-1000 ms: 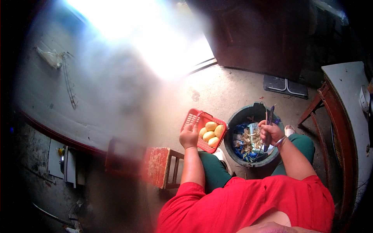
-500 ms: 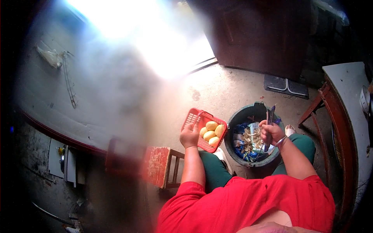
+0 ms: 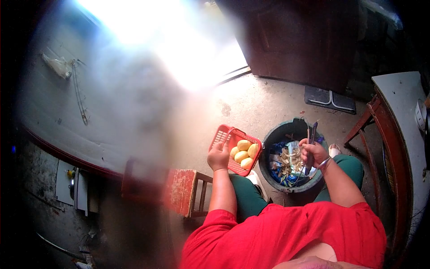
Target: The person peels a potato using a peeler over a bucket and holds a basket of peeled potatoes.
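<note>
My left hand (image 3: 218, 157) is closed on the handle of a red plastic basket (image 3: 221, 134), at the basket's near left side. Several peeled, pale yellow potatoes (image 3: 241, 156) lie together in it. To the right, my right hand (image 3: 314, 152) grips a long dark tool (image 3: 313, 131) upright over the bucket's right side. Two thin arms seem to stick up from the fist, and a dark end points down below it; its exact kind cannot be made out. Under that hand stands a dark green bucket (image 3: 268, 134) holding peelings (image 3: 285, 160) and blue and white plastic wrapping.
Beside my left arm is a worn red wooden stool (image 3: 181, 190). A light tabletop (image 3: 396, 96) and a brown wooden frame (image 3: 394, 148) stand at the right. A dark door (image 3: 295, 45) is ahead, near a dark mat-like panel (image 3: 329, 99). Glare blurs the upper left.
</note>
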Demonstrator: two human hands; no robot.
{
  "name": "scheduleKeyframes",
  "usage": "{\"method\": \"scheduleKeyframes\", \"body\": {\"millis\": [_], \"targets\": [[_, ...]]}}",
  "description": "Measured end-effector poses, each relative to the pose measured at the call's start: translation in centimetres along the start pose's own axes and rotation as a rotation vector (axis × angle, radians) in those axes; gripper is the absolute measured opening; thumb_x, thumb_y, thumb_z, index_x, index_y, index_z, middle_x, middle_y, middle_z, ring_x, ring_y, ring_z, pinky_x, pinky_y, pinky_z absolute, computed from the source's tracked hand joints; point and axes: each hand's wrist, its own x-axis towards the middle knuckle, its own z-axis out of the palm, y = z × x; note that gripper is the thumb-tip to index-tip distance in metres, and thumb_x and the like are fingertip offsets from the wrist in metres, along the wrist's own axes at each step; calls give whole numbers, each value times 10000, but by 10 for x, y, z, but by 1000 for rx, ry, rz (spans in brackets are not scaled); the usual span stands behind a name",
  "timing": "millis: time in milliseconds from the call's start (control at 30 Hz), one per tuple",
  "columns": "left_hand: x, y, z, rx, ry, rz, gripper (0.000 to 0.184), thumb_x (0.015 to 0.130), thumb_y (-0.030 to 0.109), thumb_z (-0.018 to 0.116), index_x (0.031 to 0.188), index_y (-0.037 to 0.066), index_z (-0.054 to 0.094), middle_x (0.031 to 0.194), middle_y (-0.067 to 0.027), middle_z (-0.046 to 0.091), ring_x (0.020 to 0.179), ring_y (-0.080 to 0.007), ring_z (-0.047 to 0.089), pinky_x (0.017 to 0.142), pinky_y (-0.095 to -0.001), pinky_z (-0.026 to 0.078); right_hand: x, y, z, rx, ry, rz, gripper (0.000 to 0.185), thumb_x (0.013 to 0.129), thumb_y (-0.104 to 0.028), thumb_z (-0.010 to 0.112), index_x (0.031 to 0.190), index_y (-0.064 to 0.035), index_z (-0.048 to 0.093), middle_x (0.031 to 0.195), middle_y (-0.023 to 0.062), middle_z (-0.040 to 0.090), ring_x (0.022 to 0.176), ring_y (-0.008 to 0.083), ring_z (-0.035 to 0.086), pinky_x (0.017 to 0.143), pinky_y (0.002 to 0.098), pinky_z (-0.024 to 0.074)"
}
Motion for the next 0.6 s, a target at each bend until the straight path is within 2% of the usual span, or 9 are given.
{"method": "scheduleKeyframes", "body": {"millis": [67, 600], "targets": [[1, -3, 1, 14, -8, 15, 311, 784, 427, 644, 774, 118, 672, 659, -91, 635, 598, -244, 626, 549, -353, 477, 0, 0, 0, -2, 3, 2, 121, 878, -136, 523, 960, -48, 522, 610, 29, 515, 526, 145, 538, 494, 264, 452], [1, 0, -1, 8, -5, -3, 326, 781, 437, 645, 756, 113, 664, 656, -96, 633, 594, -256, 624, 538, -356, 474, 1, 0, -1, -9, 4, 1, 118, 883, -136, 517, 960, -46, 525, 608, 30, 515, 516, 147, 534, 486, 267, 449]]}}
